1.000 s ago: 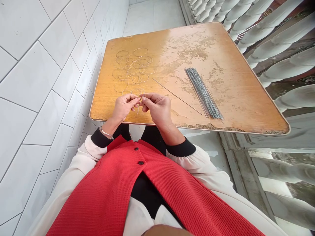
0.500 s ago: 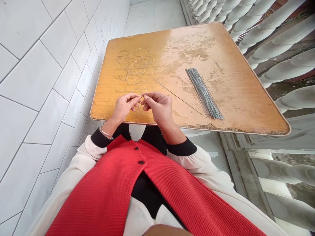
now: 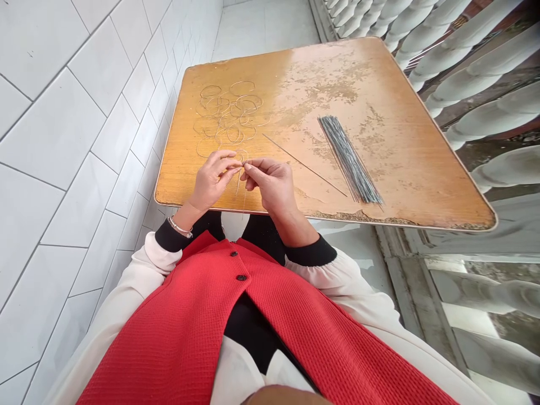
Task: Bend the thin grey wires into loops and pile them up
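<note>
Above the wooden table [image 3: 405,174], left hand [image 3: 215,181] and right hand [image 3: 270,184] pinch thin wire [image 3: 238,185]

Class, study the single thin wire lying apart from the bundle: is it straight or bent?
Straight: the thin wire runs as one unbent line across the wooden tabletop, showing no curve or loop.

White glazed wall tiles [image 3: 54,129] at 9 o'clock; grey turned balusters [image 3: 485,73] at 2 o'clock; pale floor tiles [image 3: 261,28] at 12 o'clock, beyond worn, varnished wooden surface [image 3: 400,169].
</note>
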Motion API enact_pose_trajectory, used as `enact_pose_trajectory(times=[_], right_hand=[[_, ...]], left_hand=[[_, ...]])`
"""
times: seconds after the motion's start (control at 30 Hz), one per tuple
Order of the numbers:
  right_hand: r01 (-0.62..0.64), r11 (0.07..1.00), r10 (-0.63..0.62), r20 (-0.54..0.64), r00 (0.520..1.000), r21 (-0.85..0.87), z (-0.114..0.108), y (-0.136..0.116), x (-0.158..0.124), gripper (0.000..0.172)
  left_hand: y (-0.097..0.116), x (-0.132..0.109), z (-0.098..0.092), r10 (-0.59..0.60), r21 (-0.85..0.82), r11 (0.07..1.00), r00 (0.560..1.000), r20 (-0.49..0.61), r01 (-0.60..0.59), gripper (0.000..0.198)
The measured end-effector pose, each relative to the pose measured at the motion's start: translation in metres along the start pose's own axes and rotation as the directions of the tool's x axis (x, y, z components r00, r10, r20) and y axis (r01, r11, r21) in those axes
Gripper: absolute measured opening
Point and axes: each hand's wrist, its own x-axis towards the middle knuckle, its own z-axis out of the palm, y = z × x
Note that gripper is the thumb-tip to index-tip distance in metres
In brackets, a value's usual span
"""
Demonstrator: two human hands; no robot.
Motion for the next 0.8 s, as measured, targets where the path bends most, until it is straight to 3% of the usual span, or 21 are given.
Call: enact_pose_trajectory(times=[0.2, 0.37, 0.63, 0.8], right_hand=[[-0.043, 0.997, 0.043, 0.009, 0.999, 0.063, 0.001, -0.001, 0.003, 0.018], [-0.035, 0.996, 0.032, 0.038, 0.999, 0.078, 0.002, -0.002, 0.005, 0.024], [0.012, 0.999, -0.011, 0.029, 1.000, -0.040, -0.002, -0.007, 0.010, 0.015], [0.004, 0.997, 0.000, 0.048, 0.999, -0.079, -0.003, -0.007, 0.013, 0.020]], left_hand=[[0.002, 0.003, 0.004, 0.090, 0.032, 0.996, 0.995, -0.045, -0.088, 0.026], [0.004, 0.005, 0.003, 0.070, 0.104, 0.992, 0.997, -0.017, -0.068, 0.025], [0.005, 0.004, 0.010, 0.097, 0.215, 0.973, 0.995, -0.024, -0.090, 0.032], [0.007, 0.006, 0.010, 0.119, 0.182, 0.977, 0.992, -0.047, -0.108, 0.031]])
